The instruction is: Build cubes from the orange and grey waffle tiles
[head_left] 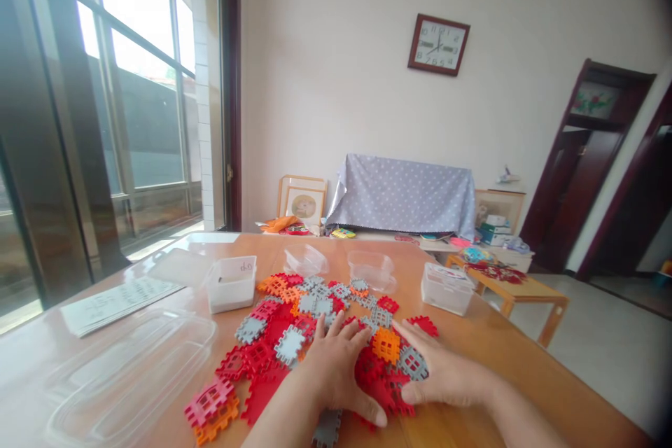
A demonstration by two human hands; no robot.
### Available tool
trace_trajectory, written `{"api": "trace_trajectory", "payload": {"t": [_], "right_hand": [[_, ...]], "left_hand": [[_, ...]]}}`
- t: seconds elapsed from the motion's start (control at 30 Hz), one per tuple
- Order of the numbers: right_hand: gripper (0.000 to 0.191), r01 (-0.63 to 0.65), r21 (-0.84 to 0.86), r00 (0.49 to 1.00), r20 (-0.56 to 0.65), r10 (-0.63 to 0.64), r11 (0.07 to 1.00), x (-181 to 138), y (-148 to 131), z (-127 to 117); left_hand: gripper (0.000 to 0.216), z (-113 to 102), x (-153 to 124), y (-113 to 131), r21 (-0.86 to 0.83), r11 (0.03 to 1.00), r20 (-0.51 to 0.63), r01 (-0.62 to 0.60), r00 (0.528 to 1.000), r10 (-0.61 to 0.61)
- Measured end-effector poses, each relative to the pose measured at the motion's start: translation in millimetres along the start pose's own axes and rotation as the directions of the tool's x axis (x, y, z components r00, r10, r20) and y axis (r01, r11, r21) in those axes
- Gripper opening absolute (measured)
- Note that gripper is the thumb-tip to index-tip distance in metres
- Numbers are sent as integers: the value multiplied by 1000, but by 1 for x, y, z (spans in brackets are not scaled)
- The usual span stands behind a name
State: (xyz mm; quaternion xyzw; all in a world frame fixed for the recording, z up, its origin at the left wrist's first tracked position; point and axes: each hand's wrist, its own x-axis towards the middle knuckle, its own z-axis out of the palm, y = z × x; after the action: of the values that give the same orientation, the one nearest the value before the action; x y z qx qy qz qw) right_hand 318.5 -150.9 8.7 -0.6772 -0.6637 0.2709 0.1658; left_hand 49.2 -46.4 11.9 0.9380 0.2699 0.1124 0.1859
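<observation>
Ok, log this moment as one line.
left hand: open, spread over plastic pieces | right hand: open, at pieces' right side | white box: left of pieces' far end

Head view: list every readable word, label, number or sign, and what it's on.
"1" to "11": numerals on the wall clock; the one at the top is blurred around the clock hand.
White open box: short dark mark on its inner wall, too blurred to read.
White sheets on the table: rows of writing, too blurred to read.
Plastic tiles: no readable text.
No words or brands can be read.
</observation>
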Motion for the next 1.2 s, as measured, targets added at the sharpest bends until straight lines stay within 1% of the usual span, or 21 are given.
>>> {"api": "trace_trajectory", "payload": {"t": [0.07,0.13,0.27,0.37,0.43,0.57,0.7,0.77,0.87,0.97,1.0,1.1,1.17,1.2], "right_hand": [[123,17,-88,1000,9,-17,996,-1,-10,8],[118,26,-138,999,-22,-29,990,2,-20,15],[101,64,-173,993,-83,-79,983,11,-31,21],[93,90,-193,981,-151,-120,977,17,-34,24],[87,95,-201,971,-197,-135,975,20,-35,25],[78,111,-222,955,-246,-166,969,27,-36,28],[75,113,-283,937,-288,-197,952,34,-38,32],[72,110,-313,926,-313,-212,943,37,-40,33],[65,105,-342,915,-335,-226,934,43,-41,35],[59,110,-359,903,-354,-244,927,48,-43,36],[57,111,-361,897,-364,-249,926,49,-43,36],[47,107,-360,885,-391,-254,927,50,-44,35],[40,110,-359,884,-391,-256,927,50,-44,35],[37,107,-359,885,-390,-253,927,50,-44,34]], "left_hand": [[118,2,1,-1,-1,1000,11,22,1000,-22],[108,1,2,-3,-2,999,-22,38,999,-38],[85,-2,6,-3,38,996,-114,80,991,-75],[68,-4,10,-4,59,992,-167,116,980,-104],[60,-5,11,-4,47,989,-193,141,973,-130],[44,-8,13,-8,2,983,-227,183,957,-178],[38,-8,14,-14,-61,978,-272,200,939,-209],[35,-9,14,-18,-116,972,-292,205,928,-231],[27,-8,16,-23,-244,947,-322,210,903,-283],[23,-7,19,-29,-438,886,-363,155,871,-332],[22,-6,20,-31,-517,847,-370,120,861,-348],[23,-8,22,-36,-729,684,-370,21,829,-419],[32,-13,20,-39,-788,615,-395,-17,780,-485],[38,-16,19,-41,-796,605,-416,-17,741,-526]]}}
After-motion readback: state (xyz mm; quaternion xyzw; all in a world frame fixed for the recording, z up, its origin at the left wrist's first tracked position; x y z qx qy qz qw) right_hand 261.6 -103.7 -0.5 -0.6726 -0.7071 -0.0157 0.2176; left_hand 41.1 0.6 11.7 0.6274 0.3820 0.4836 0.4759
